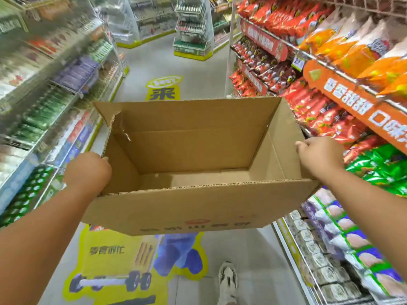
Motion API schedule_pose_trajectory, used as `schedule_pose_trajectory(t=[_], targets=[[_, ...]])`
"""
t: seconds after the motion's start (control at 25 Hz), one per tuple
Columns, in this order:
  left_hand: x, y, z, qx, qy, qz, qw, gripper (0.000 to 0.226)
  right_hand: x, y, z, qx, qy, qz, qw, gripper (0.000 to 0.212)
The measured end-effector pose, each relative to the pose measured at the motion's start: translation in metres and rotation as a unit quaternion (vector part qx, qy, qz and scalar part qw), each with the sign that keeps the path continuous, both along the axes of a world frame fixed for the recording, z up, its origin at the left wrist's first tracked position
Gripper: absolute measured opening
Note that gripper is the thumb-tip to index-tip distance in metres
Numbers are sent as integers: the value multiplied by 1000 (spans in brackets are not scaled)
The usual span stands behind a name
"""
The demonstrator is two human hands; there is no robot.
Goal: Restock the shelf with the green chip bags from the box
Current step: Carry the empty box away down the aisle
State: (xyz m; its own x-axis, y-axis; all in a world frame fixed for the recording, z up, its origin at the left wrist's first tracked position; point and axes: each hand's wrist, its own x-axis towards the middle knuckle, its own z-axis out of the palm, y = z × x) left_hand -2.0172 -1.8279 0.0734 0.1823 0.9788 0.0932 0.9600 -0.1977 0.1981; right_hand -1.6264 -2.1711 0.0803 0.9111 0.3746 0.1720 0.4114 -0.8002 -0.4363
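Left hand (88, 172) is curled over the left end wall of the open brown cardboard box (198, 208), fingers hooked over the rim, and the right hand (319, 157) is gripping the right end wall the same way, so both hands are grasping the box and holding it up off the floor in the middle of the frame. Flaps are folded out on all sides and you can see straight down to the bare cardboard bottom. There's a red logo and some print on the near flap, reads upside down from here

The shiny green chip bags (383, 170) are sitting on the wire shelf rack (295, 245) at the right edge, just beside the right hand and a bit lower. Above them on the same rack are rows of red snack bags (317, 111) and then orange snack bags (352, 51) up in the upper right, with an orange shelf banner (361, 106) with white characters running in front. Below the green ones are purple-and-white packs (343, 234)

Left side of the frame is another shelving unit, pretty blurry, green and purple packs on it. Down at the bottom there's a yellow floor sticker (105, 260) with a cart drawing, and a white sneaker (228, 280) poking in near bottom centre
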Motion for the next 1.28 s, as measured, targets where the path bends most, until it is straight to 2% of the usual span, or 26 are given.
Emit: schedule_pose_trajectory(t=[0.08,0.28,0.48,0.64,0.8,1.04,1.28], targets=[[40,56,-3,2,-5,20,1000,39,42,57,-5,-3,-6,4,1000,37],[147,208,-18,-5,14,-1,1000,39,160,211,-22,-5,-20,15,1000,33],[233,352,-7,7,31,-9,999,39,252,363,-6,-1,-5,14,1000,31],[294,498,-19,6,26,2,1000,42,312,497,1,-21,-17,14,1000,33],[361,635,-25,2,13,0,1000,44,370,626,-18,-41,-17,-6,999,35],[467,816,-19,-31,47,-33,998,43,450,781,-25,-23,9,-58,998,35],[591,975,-44,-54,61,14,997,51,571,937,-60,-22,26,-59,998,34]])
